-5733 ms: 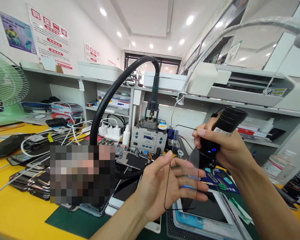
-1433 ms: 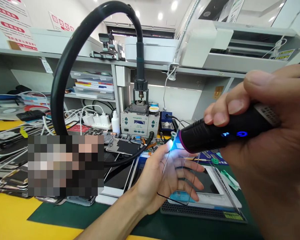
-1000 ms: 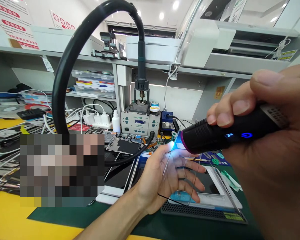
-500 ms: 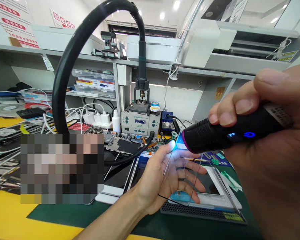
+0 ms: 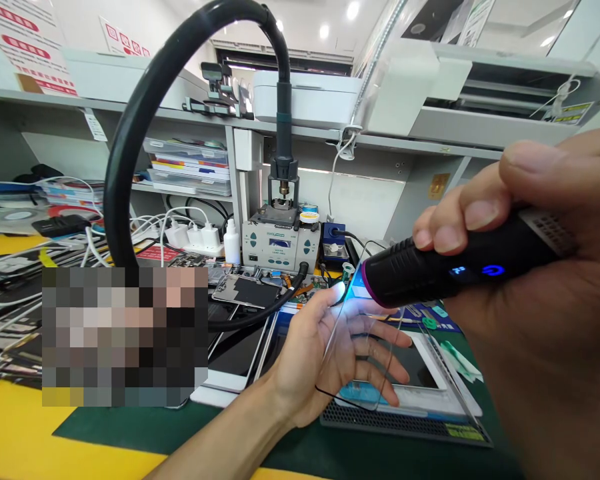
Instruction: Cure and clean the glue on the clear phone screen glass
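My left hand (image 5: 325, 353) holds a clear, black-edged phone glass panel (image 5: 367, 360) upright by its edges, thumb on the near edge and fingers spread behind it. My right hand (image 5: 530, 267), close to the camera, is wrapped round a black torch (image 5: 430, 270) with lit blue buttons. The torch's purple-rimmed front points left at the top of the glass, and a blue-white glow falls on my left thumb tip. Under the glass lies a phone screen (image 5: 420, 370) on a tray.
A soldering station (image 5: 279, 245) with a thick black looping hose (image 5: 130, 133) stands at the back. Opened phones (image 5: 250, 293) lie before it. Stacked screens and white cables cover the yellow table (image 5: 10, 433) at left. A green mat (image 5: 180, 430) lies under my arms.
Since the oldest frame the torch has turned from upright to level and come close to the camera, aimed at the glass. Over the last second both hands have barely shifted.
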`<move>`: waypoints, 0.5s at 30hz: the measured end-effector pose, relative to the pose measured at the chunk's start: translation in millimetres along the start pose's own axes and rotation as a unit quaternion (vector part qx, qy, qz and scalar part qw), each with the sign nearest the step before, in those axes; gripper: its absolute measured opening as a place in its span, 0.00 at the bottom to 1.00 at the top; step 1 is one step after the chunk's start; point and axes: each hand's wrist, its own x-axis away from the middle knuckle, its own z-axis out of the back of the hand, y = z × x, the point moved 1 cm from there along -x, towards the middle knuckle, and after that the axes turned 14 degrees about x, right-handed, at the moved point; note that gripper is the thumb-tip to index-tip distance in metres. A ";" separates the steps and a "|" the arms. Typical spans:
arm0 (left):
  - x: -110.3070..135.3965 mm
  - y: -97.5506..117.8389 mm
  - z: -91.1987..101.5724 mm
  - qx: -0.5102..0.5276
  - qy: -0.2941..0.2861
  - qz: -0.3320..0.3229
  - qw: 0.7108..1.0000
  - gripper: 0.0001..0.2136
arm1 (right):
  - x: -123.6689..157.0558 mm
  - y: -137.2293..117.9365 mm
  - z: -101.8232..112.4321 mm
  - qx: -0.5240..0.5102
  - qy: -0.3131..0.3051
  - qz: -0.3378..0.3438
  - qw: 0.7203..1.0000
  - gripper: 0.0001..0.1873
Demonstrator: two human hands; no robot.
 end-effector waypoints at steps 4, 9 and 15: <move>-0.1 -0.9 -0.1 -0.004 0.004 -0.004 1.000 0.34 | 0.3 -1.0 -0.3 -0.011 0.012 0.006 1.000 0.11; -0.9 -2.2 0.6 -0.025 0.010 -0.034 0.999 0.34 | -1.5 -2.4 -0.3 -0.009 0.011 -0.009 1.000 0.12; -0.6 -3.1 -0.7 -0.046 0.013 -0.046 0.998 0.33 | -4.7 -0.5 -1.4 -0.032 0.029 -0.004 0.999 0.13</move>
